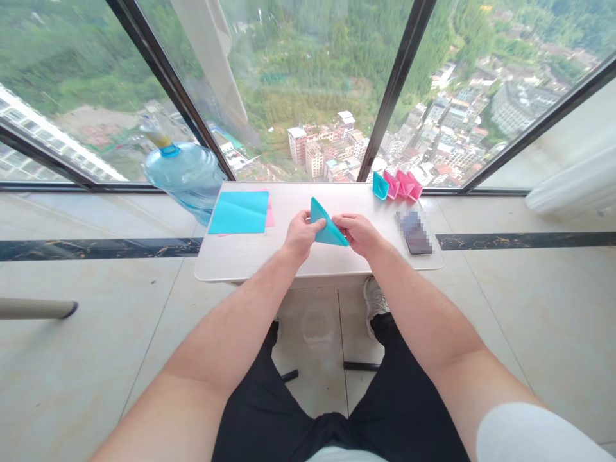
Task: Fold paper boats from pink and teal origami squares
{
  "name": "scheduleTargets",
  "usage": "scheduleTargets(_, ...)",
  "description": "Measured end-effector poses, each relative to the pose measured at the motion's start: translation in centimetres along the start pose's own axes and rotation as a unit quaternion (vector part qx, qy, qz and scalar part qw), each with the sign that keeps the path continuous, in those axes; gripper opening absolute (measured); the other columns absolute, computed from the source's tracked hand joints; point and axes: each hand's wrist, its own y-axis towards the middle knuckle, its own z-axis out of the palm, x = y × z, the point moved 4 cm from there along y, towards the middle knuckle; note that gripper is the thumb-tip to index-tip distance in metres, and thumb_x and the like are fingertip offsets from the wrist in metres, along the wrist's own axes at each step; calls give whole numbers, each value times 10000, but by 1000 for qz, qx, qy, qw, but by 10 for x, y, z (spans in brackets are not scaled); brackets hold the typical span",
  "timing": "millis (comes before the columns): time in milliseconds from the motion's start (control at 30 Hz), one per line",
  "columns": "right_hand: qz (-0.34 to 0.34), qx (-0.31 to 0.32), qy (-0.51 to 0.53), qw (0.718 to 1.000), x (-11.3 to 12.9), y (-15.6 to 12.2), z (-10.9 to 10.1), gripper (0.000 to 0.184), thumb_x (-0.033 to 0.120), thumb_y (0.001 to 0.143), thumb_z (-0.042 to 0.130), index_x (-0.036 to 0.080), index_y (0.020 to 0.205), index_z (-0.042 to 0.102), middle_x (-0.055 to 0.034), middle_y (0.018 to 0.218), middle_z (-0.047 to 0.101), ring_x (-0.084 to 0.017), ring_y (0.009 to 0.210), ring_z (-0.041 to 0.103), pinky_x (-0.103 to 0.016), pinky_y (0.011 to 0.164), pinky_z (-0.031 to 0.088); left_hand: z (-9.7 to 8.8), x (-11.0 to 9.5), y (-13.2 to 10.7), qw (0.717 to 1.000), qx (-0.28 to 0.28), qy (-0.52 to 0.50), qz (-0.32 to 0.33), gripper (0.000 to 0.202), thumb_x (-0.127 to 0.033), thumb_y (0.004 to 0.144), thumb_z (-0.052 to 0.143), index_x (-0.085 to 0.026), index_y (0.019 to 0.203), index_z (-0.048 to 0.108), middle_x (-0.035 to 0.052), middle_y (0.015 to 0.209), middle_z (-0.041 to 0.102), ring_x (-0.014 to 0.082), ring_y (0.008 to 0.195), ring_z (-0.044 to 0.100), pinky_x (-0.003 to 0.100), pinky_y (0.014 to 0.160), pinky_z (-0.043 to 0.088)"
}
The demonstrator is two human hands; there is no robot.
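Observation:
A blue sheet of paper folded into a triangle (328, 226) is held up over the middle of the small white table (250, 260). My left hand (303, 233) pinches its left side, thumb lying on the near face. At its right edge, my right hand (357, 232) grips the paper between thumb and fingers. Flat blue paper (240, 212) lies at the table's left, with pink paper (270, 215) showing from under it. Several folded paper pieces stand in a row at the back right, a blue one (380, 185) beside pink ones (402, 184).
A phone (416, 234), partly blurred out, rests at the table's right side. Behind the table's left corner stands a large blue water bottle (185, 173). Tall windows rise along the far edge. On the left, a pale tube-like leg (36, 308) lies across the floor view.

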Motion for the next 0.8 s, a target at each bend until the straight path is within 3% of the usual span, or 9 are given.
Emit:
scheduleTargets(300,4,-6,2,1000,-1,3,-1,359,417,557,856,163,704,650,6,630,649,-114,577,574,-231,535,441,0,-4,-4,1000,-12,-1,-12,420,-267,577,846,-176,904,600,32,784,704,162,654,637,332,710,519)
scheduleTargets(433,-33,-32,-50,998,3,3,-3,351,357,558,841,186,793,644,17,646,672,-120,558,589,-239,529,460,-2,-6,-4,1000,-21,11,5,437,-271,553,862,-167,901,619,30,776,702,162,659,637,322,703,517)
scheduleTargets(633,-88,-49,-155,983,10,-1,-3,131,208,583,687,171,709,684,15,629,659,-116,570,576,-239,536,471,-6,-4,-5,998,-53,26,28,373,-277,560,840,-158,841,626,22,767,677,149,662,618,297,670,503)
scheduleTargets(800,-79,-27,-178,980,10,-4,-3,216,321,656,713,167,805,741,0,679,677,-115,592,560,-230,521,421,-6,4,-7,997,-79,-4,-12,382,-301,597,810,-171,873,580,25,793,672,155,673,627,321,694,520)
